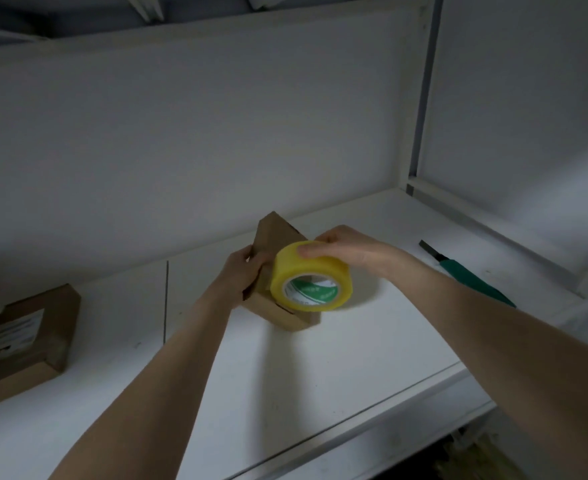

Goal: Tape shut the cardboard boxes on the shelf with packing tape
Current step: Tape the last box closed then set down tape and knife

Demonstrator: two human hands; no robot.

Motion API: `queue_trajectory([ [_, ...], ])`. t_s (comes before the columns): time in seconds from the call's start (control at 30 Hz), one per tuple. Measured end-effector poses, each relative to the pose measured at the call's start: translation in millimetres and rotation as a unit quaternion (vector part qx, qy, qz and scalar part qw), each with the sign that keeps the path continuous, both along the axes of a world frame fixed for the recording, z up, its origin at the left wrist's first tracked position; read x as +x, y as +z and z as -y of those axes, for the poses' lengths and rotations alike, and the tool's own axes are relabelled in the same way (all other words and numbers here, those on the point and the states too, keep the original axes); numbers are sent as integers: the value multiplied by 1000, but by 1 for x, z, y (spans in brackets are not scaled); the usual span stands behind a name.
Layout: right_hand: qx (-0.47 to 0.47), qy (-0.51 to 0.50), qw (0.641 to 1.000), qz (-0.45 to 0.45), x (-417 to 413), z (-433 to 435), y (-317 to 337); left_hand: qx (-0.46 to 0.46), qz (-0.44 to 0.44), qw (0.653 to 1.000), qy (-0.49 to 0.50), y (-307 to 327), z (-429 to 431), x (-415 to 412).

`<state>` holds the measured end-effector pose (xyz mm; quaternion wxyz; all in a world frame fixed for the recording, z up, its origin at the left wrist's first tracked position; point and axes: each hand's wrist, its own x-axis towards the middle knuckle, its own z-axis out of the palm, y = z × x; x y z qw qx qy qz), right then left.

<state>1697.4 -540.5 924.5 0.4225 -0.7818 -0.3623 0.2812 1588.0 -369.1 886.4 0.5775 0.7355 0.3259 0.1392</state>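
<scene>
Box propped and roll set against it, centre of frame.
The left hand (247, 275) curls its fingers round the left edge of the box (274, 233), tipping it up on the shelf (320, 375), probably to turn the seam toward the tape. The right hand (341, 247) grips the roll (311, 282) from above, fingers wrapped over it, holding it against the box. The box's contents are hidden. A labelled box (25, 341) lies lower left, and a knife (472, 275) at right, likely for cutting.
</scene>
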Motion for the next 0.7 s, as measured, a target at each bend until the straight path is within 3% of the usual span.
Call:
queue_trajectory([
  [0.27, -76, 28, 987, 135, 1, -13, 21, -128, 92, 986, 59, -17, 0, -18],
  [0.4, -212, 5, 931, 297, 4, -8, 6, -138, 126, 980, 62, -18, -12, -29],
  [0.5, -217, 1, 937, 274, 3, -9, 0, -139, 124, 981, 58, -22, -12, -35],
  [0.6, -155, 15, 975, 157, 8, -5, 2, -157, 129, 977, 66, -27, -14, -43],
  [0.7, -133, 17, 985, 112, 9, -2, 2, -165, 145, 973, 70, -28, -15, -48],
])
